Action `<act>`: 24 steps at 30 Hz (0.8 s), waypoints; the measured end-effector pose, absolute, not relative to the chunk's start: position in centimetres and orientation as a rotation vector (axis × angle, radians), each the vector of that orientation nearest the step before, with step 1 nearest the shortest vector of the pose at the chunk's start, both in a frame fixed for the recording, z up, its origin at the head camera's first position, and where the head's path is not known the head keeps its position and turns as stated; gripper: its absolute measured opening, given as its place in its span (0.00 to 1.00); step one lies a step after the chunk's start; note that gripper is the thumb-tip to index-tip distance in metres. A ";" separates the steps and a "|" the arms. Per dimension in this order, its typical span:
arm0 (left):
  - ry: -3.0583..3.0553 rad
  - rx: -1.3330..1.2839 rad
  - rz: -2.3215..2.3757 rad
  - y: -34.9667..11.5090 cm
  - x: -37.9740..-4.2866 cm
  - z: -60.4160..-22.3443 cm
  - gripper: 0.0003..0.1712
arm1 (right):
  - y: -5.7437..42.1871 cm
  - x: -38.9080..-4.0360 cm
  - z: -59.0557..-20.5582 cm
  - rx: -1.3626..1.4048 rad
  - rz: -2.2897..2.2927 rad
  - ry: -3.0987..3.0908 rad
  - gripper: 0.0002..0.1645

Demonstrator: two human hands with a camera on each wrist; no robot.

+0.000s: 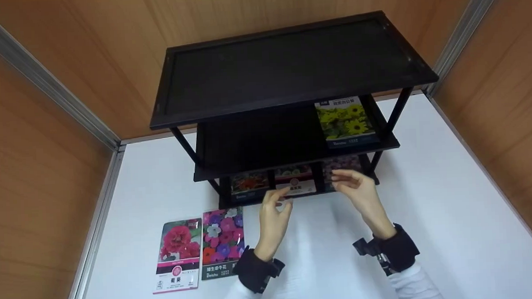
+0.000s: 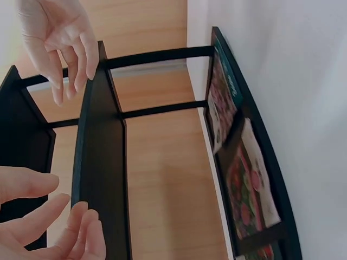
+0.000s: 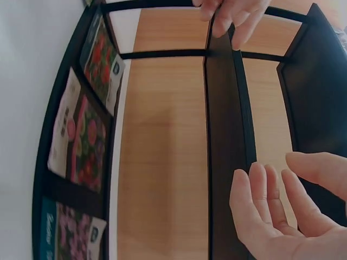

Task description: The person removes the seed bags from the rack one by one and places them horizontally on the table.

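Observation:
Both hands are in front of a black three-tier shelf rack (image 1: 285,68). My left hand (image 1: 272,219) has loosely bent fingers and holds nothing; in the left wrist view its fingertips (image 2: 81,211) are right at the middle shelf's (image 2: 100,157) front edge. My right hand (image 1: 362,197) is likewise empty, its fingers (image 3: 271,189) relaxed beside the same edge in the right wrist view. On the bottom tier lie three flower seed packets: an orange-flowered one (image 1: 249,181), a white-and-pink one (image 1: 296,184) and a purple-flowered one (image 3: 76,233), partly covered by the right hand in the head view.
A yellow-flowered packet (image 1: 345,119) lies at the middle tier's right end. Left of the rack, a pink-flowered packet (image 1: 178,252) and a mixed-colour packet (image 1: 223,239) lie on the white table (image 1: 325,263). Wooden panels (image 1: 38,177) enclose the back and sides.

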State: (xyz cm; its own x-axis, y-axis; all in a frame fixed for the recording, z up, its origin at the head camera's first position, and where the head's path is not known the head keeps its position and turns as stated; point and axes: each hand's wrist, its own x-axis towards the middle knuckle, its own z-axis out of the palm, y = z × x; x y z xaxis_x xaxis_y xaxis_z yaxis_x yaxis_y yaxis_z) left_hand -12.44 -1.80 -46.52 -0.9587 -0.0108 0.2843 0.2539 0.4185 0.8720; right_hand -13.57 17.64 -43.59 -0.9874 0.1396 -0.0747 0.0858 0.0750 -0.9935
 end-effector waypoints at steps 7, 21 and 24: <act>-2.450 -0.280 -1.576 -0.2 -13.3 -45.1 0.17 | 19.6 -14.3 -42.3 -0.235 2.024 -2.299 0.19; -2.488 -0.341 -1.639 2.4 -15.4 -42.4 0.17 | 22.5 -15.8 -40.5 -0.163 1.792 -2.325 0.19; -2.510 -0.358 -1.647 2.9 -15.9 -41.8 0.18 | 23.3 -16.3 -40.0 -0.152 1.741 -2.340 0.19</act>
State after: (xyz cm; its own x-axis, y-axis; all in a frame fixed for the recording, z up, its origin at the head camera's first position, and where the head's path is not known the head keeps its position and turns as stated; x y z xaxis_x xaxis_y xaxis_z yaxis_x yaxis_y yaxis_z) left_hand -15.93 2.86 -41.79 -0.9650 0.1318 0.2266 0.2603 0.3803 0.8875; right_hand -16.30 23.26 -40.03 -0.9703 0.2130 0.1147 -0.0486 0.2928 -0.9549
